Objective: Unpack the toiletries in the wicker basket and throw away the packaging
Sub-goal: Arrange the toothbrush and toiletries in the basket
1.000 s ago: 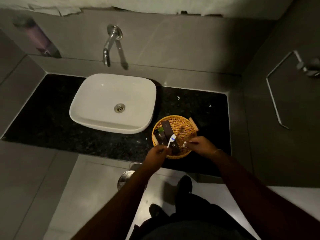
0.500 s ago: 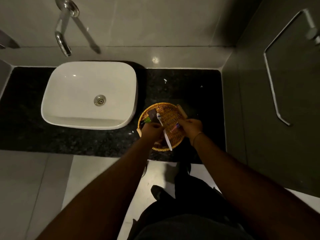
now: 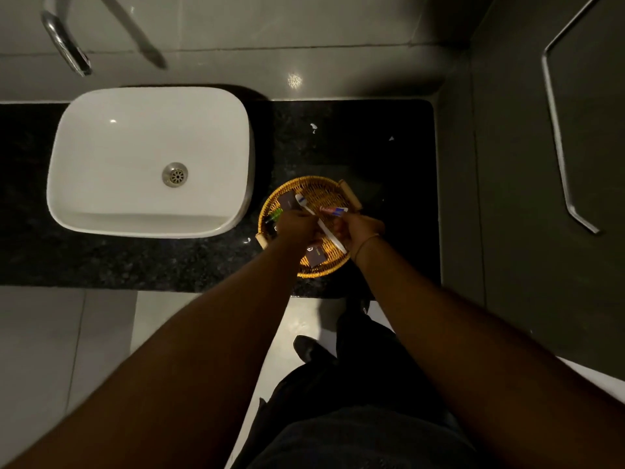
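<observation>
A round wicker basket point(image 3: 326, 194) with wooden handles sits on the black counter, right of the sink. My left hand point(image 3: 295, 225) holds a white toothbrush point(image 3: 324, 228) slanting across the basket, head up at the far left. My right hand point(image 3: 360, 230) grips a small red, white and blue toothpaste tube point(image 3: 334, 210). Dark brown sachets lie in the basket, one at the back point(image 3: 287, 200) and one at the front point(image 3: 314, 254). A small green item point(image 3: 275, 215) shows at the basket's left edge.
A white basin point(image 3: 148, 160) with a chrome tap point(image 3: 66, 45) stands to the left on the black granite counter point(image 3: 389, 157). A metal towel rail point(image 3: 558, 130) hangs on the right wall. My legs and a shoe point(image 3: 309, 348) are below the counter edge.
The camera has tilted down and moved closer to the counter. The toothbrush has turned from upright to slanting across the basket. The toothpaste tube now shows in my right hand.
</observation>
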The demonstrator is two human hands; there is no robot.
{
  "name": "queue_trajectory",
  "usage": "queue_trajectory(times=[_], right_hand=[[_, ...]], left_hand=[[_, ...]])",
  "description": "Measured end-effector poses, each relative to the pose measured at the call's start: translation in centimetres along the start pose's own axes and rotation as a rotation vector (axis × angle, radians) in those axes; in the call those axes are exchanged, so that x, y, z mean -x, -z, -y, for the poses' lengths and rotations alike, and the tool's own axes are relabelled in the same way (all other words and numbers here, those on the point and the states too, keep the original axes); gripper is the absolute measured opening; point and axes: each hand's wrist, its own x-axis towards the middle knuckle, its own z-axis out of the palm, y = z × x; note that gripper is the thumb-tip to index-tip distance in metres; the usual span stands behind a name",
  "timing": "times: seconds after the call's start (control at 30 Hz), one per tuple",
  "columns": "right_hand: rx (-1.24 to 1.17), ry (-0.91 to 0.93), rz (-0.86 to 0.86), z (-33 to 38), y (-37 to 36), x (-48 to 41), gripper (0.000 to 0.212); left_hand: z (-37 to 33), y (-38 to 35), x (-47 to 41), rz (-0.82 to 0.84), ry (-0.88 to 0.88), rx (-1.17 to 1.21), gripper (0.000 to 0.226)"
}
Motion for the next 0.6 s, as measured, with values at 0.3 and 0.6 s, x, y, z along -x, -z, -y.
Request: queue_trajectory(times=[0.3,0.6], right_hand=[[0.64,0.207,-0.317,-2.5,0.6,-0.8,0.056],[0.837,0.314,-0.381,-2.7,0.2,0.0,0.058]], left_hand=[[0.3,-1.0,-1.1,-0.019,-0.055,-0.085,0.02],[0.4,-1.3,-1.5,-0.07,-0.108,-0.247,0.021]])
